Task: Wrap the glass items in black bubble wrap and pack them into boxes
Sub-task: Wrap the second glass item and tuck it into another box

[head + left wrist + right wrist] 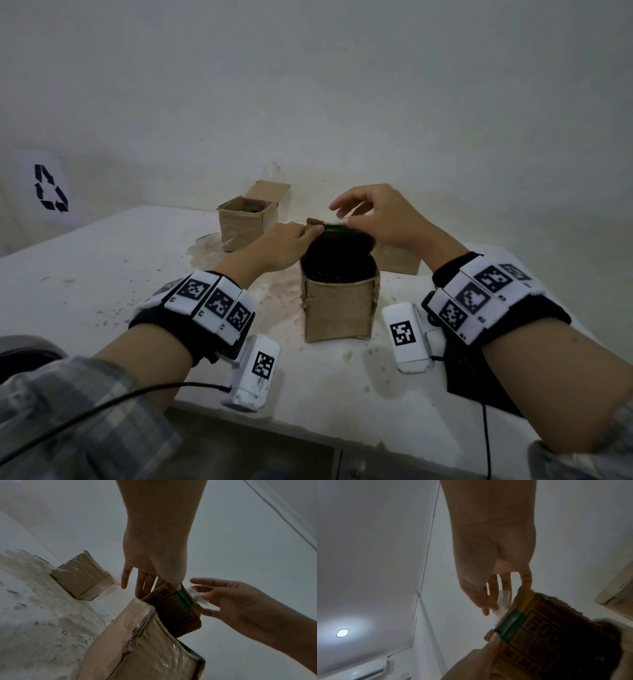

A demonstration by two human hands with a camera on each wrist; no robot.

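Observation:
A small cardboard box (337, 308) stands mid-table with black bubble wrap (337, 265) filling its open top. Its printed flap (173, 607) stands raised. My left hand (313, 230) pinches the flap's upper left corner, thumb in front and fingers behind. My right hand (346, 214) is at the flap's top edge and pinches a small clear piece of tape (199, 597) between thumb and fingers. In the right wrist view the tape (502, 605) touches the flap's edge (518, 609). The glass item is hidden under the wrap.
A second open taped box (246, 219) stands at the back by the wall. A third box (399, 260) sits behind my right wrist. A black bubble wrap sheet (479, 370) lies under my right forearm. The table's front edge (308, 425) is close.

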